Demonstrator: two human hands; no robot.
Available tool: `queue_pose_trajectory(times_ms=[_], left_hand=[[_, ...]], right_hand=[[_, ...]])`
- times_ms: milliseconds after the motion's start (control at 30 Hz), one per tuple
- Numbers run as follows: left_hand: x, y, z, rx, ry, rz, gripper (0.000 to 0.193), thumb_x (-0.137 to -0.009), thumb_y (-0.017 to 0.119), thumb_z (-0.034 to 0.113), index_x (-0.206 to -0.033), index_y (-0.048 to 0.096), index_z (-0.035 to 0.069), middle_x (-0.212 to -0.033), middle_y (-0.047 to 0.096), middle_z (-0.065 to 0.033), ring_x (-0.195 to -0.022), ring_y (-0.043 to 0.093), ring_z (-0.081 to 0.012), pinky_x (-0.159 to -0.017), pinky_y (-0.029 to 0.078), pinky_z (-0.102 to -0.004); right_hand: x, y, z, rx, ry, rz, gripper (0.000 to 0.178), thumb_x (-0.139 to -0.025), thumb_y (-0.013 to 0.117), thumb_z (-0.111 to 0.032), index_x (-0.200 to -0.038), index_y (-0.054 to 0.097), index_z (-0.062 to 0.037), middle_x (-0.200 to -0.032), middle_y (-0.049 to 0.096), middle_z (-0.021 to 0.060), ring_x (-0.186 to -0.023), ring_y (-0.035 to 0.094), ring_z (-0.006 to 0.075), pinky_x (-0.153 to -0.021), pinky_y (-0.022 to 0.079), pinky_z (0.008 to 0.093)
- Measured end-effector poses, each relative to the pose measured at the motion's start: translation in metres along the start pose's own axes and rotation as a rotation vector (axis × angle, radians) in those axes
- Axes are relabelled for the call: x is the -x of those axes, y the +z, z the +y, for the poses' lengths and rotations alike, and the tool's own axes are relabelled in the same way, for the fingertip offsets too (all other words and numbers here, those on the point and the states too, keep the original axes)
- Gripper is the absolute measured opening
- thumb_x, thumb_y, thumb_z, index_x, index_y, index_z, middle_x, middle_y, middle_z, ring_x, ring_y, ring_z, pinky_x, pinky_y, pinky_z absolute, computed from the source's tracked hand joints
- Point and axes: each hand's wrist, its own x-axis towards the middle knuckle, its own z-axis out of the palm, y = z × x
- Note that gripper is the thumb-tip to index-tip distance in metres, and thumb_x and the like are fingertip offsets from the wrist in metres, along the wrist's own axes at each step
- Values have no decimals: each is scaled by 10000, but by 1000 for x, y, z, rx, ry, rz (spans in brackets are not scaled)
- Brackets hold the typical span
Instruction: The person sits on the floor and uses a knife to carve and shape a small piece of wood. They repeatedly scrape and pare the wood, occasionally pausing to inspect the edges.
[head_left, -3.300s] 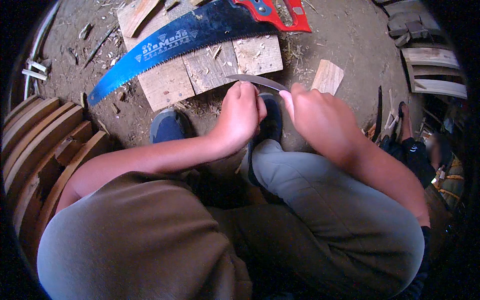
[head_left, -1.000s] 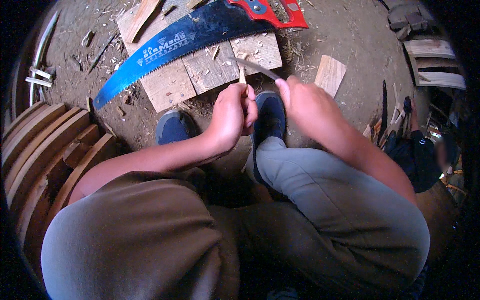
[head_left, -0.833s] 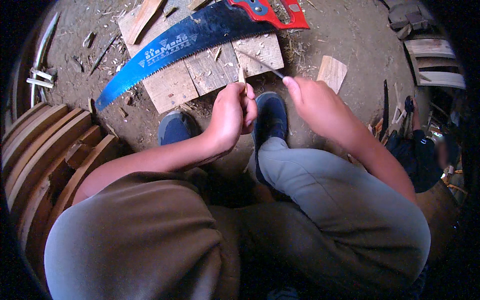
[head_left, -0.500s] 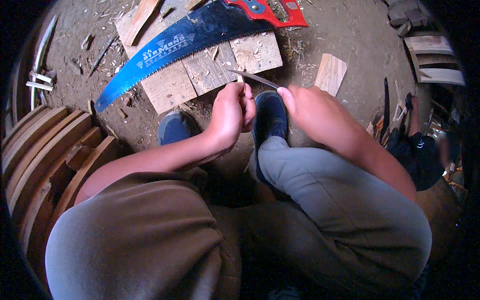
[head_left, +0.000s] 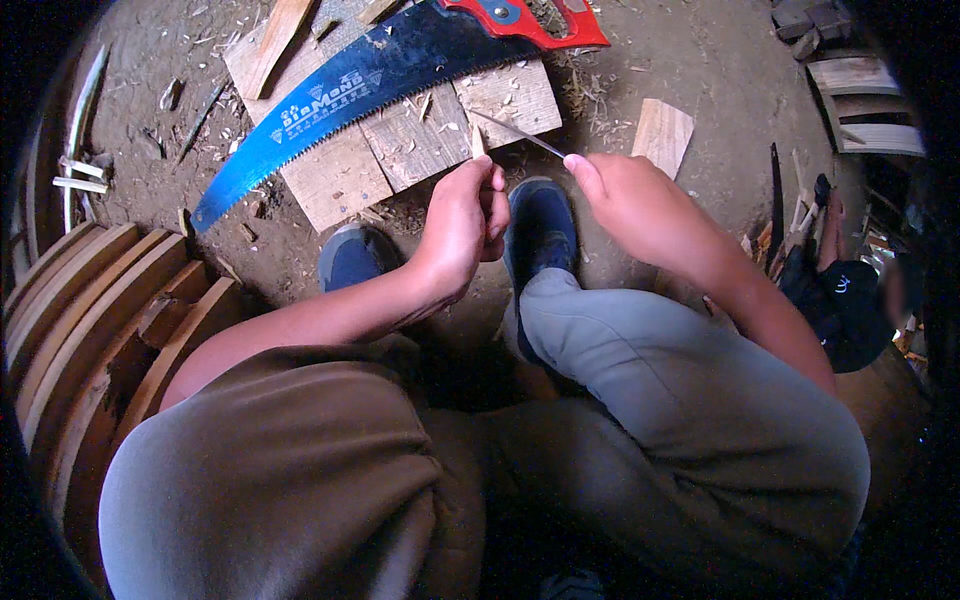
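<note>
Between my knees, my left hand (head_left: 468, 215) is closed round a small pale wood stick (head_left: 477, 140), whose tip sticks up past the thumb and forefinger. My right hand (head_left: 625, 200) grips a knife (head_left: 518, 131) by its handle, which the fingers hide. The thin blade points up and left, its tip close to the stick's upper end; whether they touch I cannot tell. Just beyond both hands lie flat wooden boards (head_left: 335, 185) strewn with shavings. Across them rests a hand saw with a blue curved blade (head_left: 330, 95) and a red handle (head_left: 560, 25).
Curved wooden pieces (head_left: 90, 300) are stacked at the left. A loose wood block (head_left: 663, 135) lies on the dirt floor beyond my right hand. More curved slats (head_left: 868, 90) sit at far right, near another person in a dark cap (head_left: 850, 310). My shoes (head_left: 540, 230) stand close by the boards.
My right hand has shifted slightly right, and the knife blade has tilted more steeply, away from my left hand. More of the stick's tip shows now. The left hand has barely moved.
</note>
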Motion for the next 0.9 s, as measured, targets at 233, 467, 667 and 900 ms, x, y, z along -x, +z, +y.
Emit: queue_pose_trajectory(times_ms=[233, 467, 667, 900], left_hand=[[3, 5, 2, -61, 9, -37, 274, -951, 329, 361, -846, 439, 133, -506, 324, 20, -419, 251, -109, -393, 209, -274], [2, 6, -2, -39, -58, -72, 280, -941, 299, 351, -849, 450, 133, -514, 353, 9, -402, 241, -105, -378, 203, -262], [-1, -3, 0, -87, -22, -43, 359, -948, 250, 318, -910, 510, 72, -574, 532, -65, -357, 284, -106, -335, 243, -256], [2, -6, 0, -154, 101, -65, 346, -978, 271, 298, -964, 500, 39, -769, 657, -136, -338, 343, -108, -319, 324, -256]], right_hand=[[8, -1, -5, 55, -13, -24, 508, -973, 347, -367, -810, 634, 19, -774, 624, 260, -766, 612, 442, -698, 483, 520], [8, 4, -18, 242, 50, 74, 500, -975, 355, -373, -818, 626, 17, -769, 632, 249, -752, 625, 431, -671, 499, 522], [-5, 6, 0, 62, 19, 53, 523, -977, 347, -381, -814, 628, 28, -787, 628, 258, -770, 615, 441, -699, 488, 520], [1, -10, -2, 20, 77, 2, 521, -974, 345, -380, -830, 636, 28, -819, 623, 269, -810, 604, 440, -753, 471, 517]])
